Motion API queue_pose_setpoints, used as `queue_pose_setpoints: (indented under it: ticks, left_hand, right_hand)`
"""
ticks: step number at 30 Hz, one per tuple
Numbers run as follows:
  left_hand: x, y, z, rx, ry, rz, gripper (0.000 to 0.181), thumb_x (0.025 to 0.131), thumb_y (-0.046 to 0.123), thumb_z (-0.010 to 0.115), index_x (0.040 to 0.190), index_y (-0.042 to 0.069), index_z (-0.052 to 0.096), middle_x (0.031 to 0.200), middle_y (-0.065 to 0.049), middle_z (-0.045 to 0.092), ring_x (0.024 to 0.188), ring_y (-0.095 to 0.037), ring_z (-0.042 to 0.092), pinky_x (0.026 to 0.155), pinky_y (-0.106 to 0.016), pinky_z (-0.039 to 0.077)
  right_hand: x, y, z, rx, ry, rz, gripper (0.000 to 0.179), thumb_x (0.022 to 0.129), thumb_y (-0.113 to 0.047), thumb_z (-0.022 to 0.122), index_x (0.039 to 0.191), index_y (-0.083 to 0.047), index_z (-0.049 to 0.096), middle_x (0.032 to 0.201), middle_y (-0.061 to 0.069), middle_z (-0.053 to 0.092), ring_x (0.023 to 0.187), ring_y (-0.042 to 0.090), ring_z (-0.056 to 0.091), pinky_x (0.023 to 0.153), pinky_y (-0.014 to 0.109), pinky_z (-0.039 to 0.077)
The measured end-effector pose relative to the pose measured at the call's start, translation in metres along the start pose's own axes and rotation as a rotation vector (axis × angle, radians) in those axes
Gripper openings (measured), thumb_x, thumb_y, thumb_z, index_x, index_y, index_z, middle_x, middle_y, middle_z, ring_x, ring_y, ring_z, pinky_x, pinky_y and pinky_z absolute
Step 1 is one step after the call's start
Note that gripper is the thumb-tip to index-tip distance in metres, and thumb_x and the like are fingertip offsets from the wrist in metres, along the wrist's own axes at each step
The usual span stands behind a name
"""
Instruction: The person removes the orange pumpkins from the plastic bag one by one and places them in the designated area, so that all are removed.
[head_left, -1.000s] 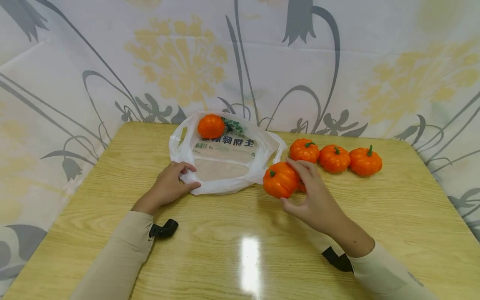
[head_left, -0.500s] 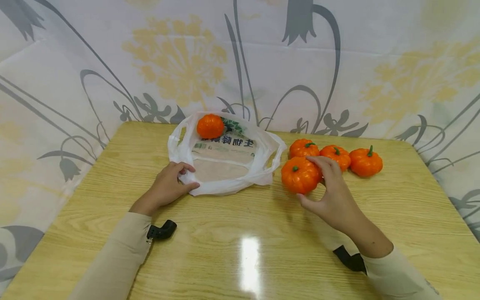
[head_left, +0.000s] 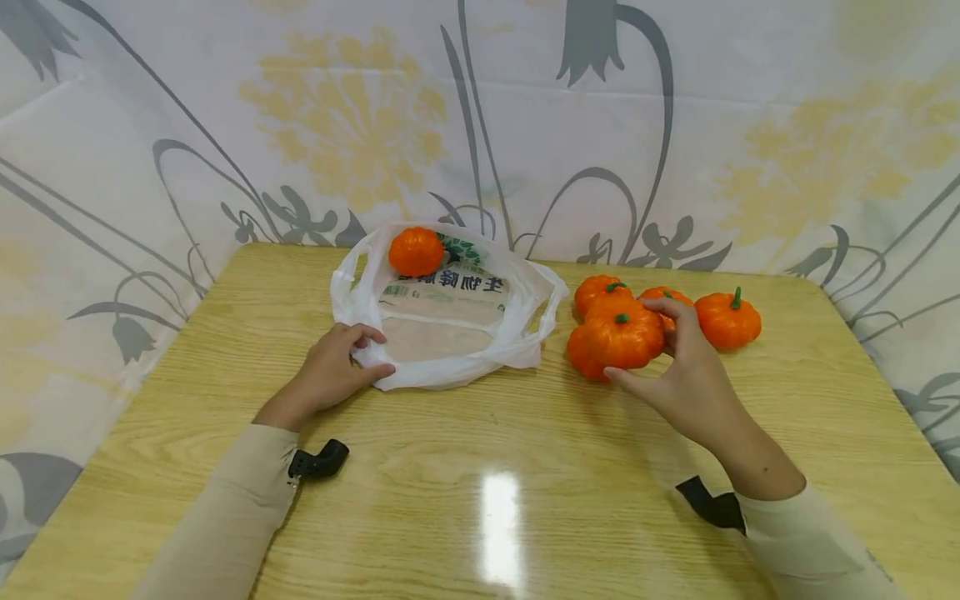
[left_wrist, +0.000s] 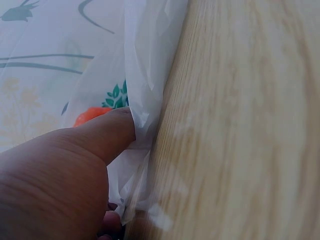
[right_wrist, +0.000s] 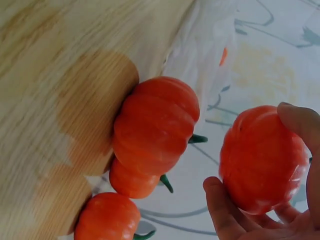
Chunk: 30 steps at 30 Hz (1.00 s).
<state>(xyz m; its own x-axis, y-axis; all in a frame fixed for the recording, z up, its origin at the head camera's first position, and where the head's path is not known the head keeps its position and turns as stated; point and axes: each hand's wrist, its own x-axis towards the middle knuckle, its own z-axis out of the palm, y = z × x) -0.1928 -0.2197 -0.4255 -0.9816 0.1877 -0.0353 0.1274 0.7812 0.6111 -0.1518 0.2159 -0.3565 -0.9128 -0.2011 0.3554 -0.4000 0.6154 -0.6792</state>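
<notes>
A white plastic bag (head_left: 442, 372) lies with its mouth spread toward me, and one orange pumpkin (head_left: 416, 252) with a ribbed skin sits inside at its upper left. My left hand (head_left: 327, 372) pinches the bag's near-left rim; the left wrist view has the thumb (left_wrist: 112, 131) on the plastic, with the other fingers mostly hidden. My right hand (head_left: 690, 387) holds a second pumpkin (head_left: 626, 333) between thumb and fingers, raised off the table. In the right wrist view the held pumpkin (right_wrist: 262, 160) is apart from a pumpkin (right_wrist: 156, 125) standing on the wood.
Under and left of the held pumpkin, another pumpkin (head_left: 583, 357) partly shows. Behind it are a pumpkin (head_left: 597, 290) near the bag's handle and one half hidden by my fingers. A further pumpkin (head_left: 727, 321) stands right. The wooden table (head_left: 420, 500) meets a patterned cloth (head_left: 480, 108).
My right hand has moved right and slightly away from me with its pumpkin, uncovering the pumpkin beneath it. The left hand keeps its hold on the bag rim.
</notes>
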Motion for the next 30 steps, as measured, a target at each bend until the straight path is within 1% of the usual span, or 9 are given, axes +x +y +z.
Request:
queue_pose_setpoints:
  ticks: [2,3,5,7,9,10,15,26,30]
  left_hand:
    - [-0.001,0.0,0.0,-0.001,-0.003,-0.007,0.044,0.088,0.039,0.077,0.12,0.013,0.062,0.111,-0.014,0.053,0.104,-0.03,0.053,0.088,-0.042,0.043]
    - [-0.001,-0.001,0.0,-0.001,-0.005,-0.009,0.044,0.088,0.039,0.076,0.12,0.012,0.062,0.111,-0.014,0.053,0.104,-0.03,0.053,0.088,-0.042,0.042]
    - [-0.001,-0.001,0.0,0.0,-0.008,-0.01,0.044,0.088,0.038,0.076,0.12,0.012,0.062,0.111,-0.015,0.053,0.105,-0.03,0.053,0.088,-0.042,0.042]
    - [-0.001,-0.001,0.0,0.001,-0.008,-0.005,0.044,0.088,0.039,0.076,0.12,0.012,0.062,0.111,-0.015,0.053,0.104,-0.031,0.053,0.088,-0.042,0.042]
    - [-0.001,0.0,-0.001,0.002,-0.006,-0.001,0.044,0.088,0.04,0.076,0.12,0.012,0.062,0.111,-0.015,0.053,0.104,-0.031,0.053,0.087,-0.042,0.042]
    - [-0.001,0.001,-0.002,0.003,-0.004,0.001,0.044,0.088,0.04,0.076,0.12,0.012,0.062,0.111,-0.015,0.053,0.103,-0.031,0.053,0.087,-0.042,0.042]
    - [-0.001,0.001,-0.002,0.005,-0.01,-0.004,0.046,0.088,0.041,0.076,0.12,0.012,0.062,0.111,-0.015,0.053,0.099,-0.029,0.052,0.083,-0.038,0.041]
    - [0.0,0.002,-0.002,0.014,-0.004,0.012,0.045,0.088,0.04,0.076,0.12,0.011,0.062,0.108,-0.014,0.053,0.094,-0.027,0.051,0.079,-0.035,0.041]
    - [-0.001,0.003,-0.003,0.013,-0.017,0.001,0.047,0.088,0.042,0.075,0.121,0.011,0.062,0.108,-0.014,0.053,0.089,-0.025,0.05,0.076,-0.033,0.041]
  right_hand:
    - [0.002,0.001,-0.002,-0.005,-0.002,0.016,0.09,0.074,-0.004,0.087,0.145,0.002,0.031,0.143,0.022,0.044,0.118,0.042,0.057,0.089,-0.001,0.036]
    - [0.002,0.002,-0.004,-0.015,-0.007,0.027,0.092,0.075,-0.006,0.087,0.147,0.001,0.03,0.143,0.023,0.043,0.119,0.042,0.056,0.091,0.002,0.039]
    - [0.003,0.003,-0.008,-0.049,-0.017,0.047,0.094,0.076,-0.011,0.087,0.151,-0.001,0.03,0.145,0.025,0.04,0.122,0.043,0.052,0.097,0.017,0.048]
    - [0.004,0.005,-0.012,-0.089,-0.025,0.066,0.094,0.077,-0.016,0.087,0.153,-0.003,0.032,0.144,0.028,0.039,0.122,0.043,0.05,0.099,0.037,0.051]
    - [0.006,0.008,-0.016,-0.118,-0.026,0.076,0.092,0.078,-0.017,0.087,0.152,-0.002,0.034,0.141,0.029,0.04,0.121,0.044,0.049,0.096,0.057,0.048]
    - [0.007,0.01,-0.018,-0.128,-0.024,0.08,0.091,0.078,-0.017,0.086,0.151,-0.002,0.035,0.14,0.03,0.04,0.12,0.045,0.049,0.095,0.062,0.046]
    - [0.009,0.018,-0.026,-0.132,-0.023,0.102,0.089,0.078,-0.014,0.086,0.149,0.002,0.034,0.139,0.031,0.038,0.118,0.045,0.046,0.093,0.065,0.043]
    - [0.009,0.036,-0.036,-0.127,-0.083,0.141,0.092,0.078,-0.01,0.083,0.149,0.006,0.028,0.143,0.034,0.038,0.121,0.051,0.046,0.094,0.071,0.041]
    - [0.009,0.039,-0.039,-0.094,-0.123,0.182,0.092,0.079,-0.009,0.082,0.149,0.007,0.024,0.143,0.035,0.038,0.121,0.051,0.047,0.093,0.07,0.043]
